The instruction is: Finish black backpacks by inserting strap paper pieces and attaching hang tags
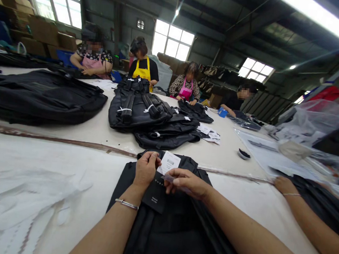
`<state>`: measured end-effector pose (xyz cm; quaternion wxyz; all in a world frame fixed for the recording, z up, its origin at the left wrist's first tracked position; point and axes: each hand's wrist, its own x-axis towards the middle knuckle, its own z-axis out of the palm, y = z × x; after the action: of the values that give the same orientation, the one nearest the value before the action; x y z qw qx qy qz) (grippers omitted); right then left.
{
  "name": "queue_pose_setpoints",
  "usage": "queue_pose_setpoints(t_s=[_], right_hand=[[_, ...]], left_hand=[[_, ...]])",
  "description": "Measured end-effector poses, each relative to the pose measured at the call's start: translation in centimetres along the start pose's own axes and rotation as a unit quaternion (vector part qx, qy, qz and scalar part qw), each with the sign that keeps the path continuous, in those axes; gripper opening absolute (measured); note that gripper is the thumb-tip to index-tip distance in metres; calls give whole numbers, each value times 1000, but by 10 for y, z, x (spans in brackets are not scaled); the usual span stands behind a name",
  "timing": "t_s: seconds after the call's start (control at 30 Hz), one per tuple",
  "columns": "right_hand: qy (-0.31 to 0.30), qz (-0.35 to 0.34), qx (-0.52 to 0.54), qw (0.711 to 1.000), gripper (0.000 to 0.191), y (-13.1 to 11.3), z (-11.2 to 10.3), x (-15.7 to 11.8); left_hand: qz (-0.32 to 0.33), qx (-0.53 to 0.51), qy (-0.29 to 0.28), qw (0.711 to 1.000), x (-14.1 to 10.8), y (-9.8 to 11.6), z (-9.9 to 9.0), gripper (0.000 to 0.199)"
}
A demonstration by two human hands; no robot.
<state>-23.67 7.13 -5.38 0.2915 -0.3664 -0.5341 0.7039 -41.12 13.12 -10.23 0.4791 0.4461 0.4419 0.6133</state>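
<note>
A black bag (174, 234) lies in front of me on the white table, running toward the lower edge of the view. My left hand (145, 170) is closed, pinching a thin dark cord above a black hang tag (155, 199) with small pale lettering. Beside its fingertips, a white barcode tag (173, 159) rests against the bag's top. My right hand (192, 183) is closed too, thumb and fingers pinching a small greyish tag (168, 178) just right of the cord. Its lower fingers are slightly blurred, and they partly cover the black tag.
Crumpled white sheets (17, 204) spread over the table at left. Beyond the table seam are stacked black bags (158, 122), a large black bag (38, 94), white tags (212, 134) and a small round container (243, 154). A co-worker's arm (306, 218) reaches in at right; several people work opposite.
</note>
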Motion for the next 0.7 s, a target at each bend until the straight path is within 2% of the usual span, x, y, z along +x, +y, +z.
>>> queue_pose_setpoints(t_s=[0.07,0.13,0.2,0.27,0.37,0.43,0.57,0.7], right_hand=[[22,1,16,1000,38,6,3,6],[98,6,5,995,39,15,4,12],[176,-13,-53,983,38,20,2,15],[203,-77,-163,962,36,17,-2,14],[139,-185,-343,911,31,0,-10,9],[88,-197,-399,891,31,-10,-13,6],[30,-145,-404,903,29,-12,-12,8],[14,-110,-330,938,33,3,-3,14]], left_hand=[[-35,-84,-6,996,1,2,2,30],[-67,-157,-7,985,3,3,2,30],[-92,-197,-2,976,6,5,1,30],[-109,-202,8,973,7,6,0,29],[-128,-194,13,972,7,7,0,29],[-136,-187,15,973,6,7,1,29],[-122,-124,41,984,7,3,1,24],[-102,-80,81,988,8,-1,0,22]])
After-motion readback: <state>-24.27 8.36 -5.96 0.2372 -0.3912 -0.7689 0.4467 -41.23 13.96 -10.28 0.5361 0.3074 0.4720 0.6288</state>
